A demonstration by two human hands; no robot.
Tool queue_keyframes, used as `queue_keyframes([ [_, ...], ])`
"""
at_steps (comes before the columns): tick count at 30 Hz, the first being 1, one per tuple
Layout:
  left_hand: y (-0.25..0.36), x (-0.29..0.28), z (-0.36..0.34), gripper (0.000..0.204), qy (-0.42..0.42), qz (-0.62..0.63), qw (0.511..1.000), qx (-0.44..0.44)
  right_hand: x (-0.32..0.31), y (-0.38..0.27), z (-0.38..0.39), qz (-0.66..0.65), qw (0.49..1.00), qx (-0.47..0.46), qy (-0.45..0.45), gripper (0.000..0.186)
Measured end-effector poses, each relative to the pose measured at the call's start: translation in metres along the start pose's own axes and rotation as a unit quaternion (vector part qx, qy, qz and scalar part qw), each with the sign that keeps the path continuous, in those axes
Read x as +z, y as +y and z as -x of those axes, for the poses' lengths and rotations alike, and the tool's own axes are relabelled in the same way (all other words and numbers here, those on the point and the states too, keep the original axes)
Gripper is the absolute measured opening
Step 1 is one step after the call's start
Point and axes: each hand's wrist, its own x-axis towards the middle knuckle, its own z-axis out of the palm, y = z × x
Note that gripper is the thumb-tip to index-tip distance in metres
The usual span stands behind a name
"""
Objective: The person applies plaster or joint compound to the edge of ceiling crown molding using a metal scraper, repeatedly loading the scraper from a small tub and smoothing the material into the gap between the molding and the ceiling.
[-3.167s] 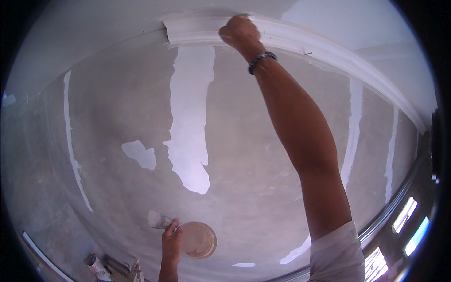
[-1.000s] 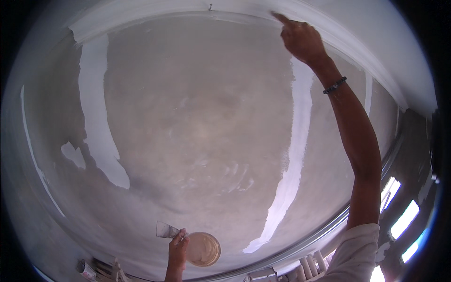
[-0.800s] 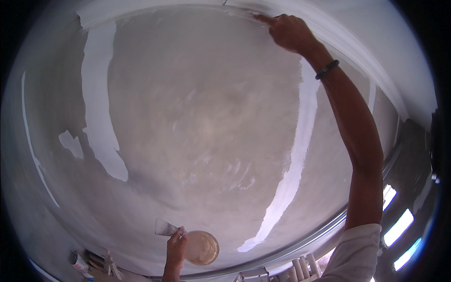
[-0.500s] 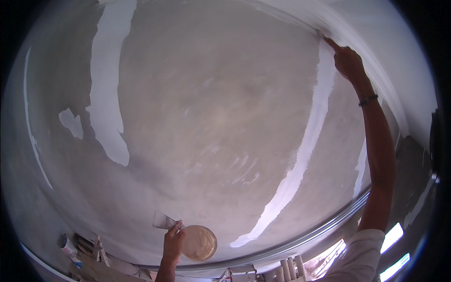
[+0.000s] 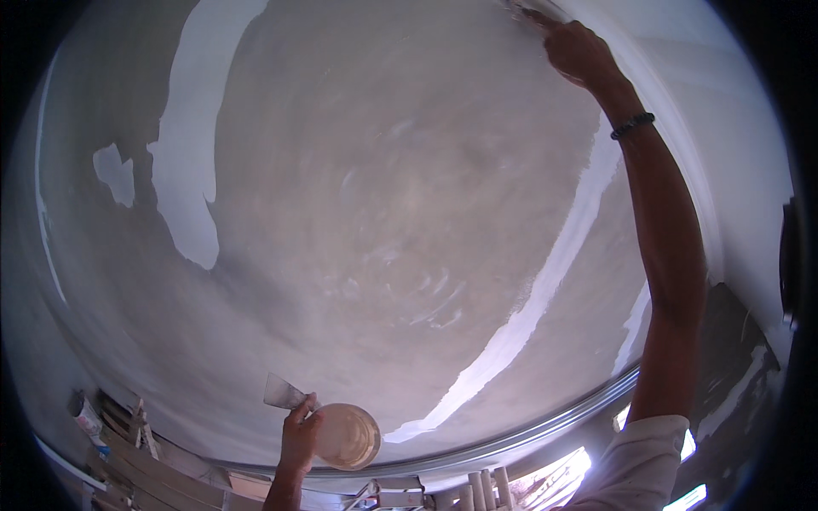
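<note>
The sleeve (image 5: 639,460) is pale, the bracelet (image 5: 632,126) dark.

no lettering or numbers can be read.

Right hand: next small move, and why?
Probably slide the right hand a little along the edge of the cornice: its extended finger reaches that edge, while the left hand holds the putty knife beside the round tub.
</note>
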Motion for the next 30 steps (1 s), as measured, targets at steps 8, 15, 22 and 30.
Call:
queue_keyframes([
  [8, -0.011, -0.003, -0.003, 0.049, 0.009, 0.036, 0.999, -0.001, 0.002, 0.035, 0.041, 0.037, 0.997, 0.040, -0.057, 0.061],
  [15, -0.020, -0.015, -0.001, 0.047, 0.031, 0.035, 0.999, -0.009, -0.013, 0.010, 0.046, 0.139, 0.988, 0.043, -0.050, 0.063],
  [22, -0.043, -0.003, -0.013, 0.048, 0.001, 0.032, 0.999, -0.017, -0.010, -0.009, 0.008, 0.315, 0.941, -0.123, 0.002, 0.065],
  [30, -0.057, 0.003, -0.014, 0.047, -0.022, 0.042, 0.999, -0.026, -0.015, 0.020, -0.002, 0.297, 0.941, -0.154, -0.056, 0.069],
])
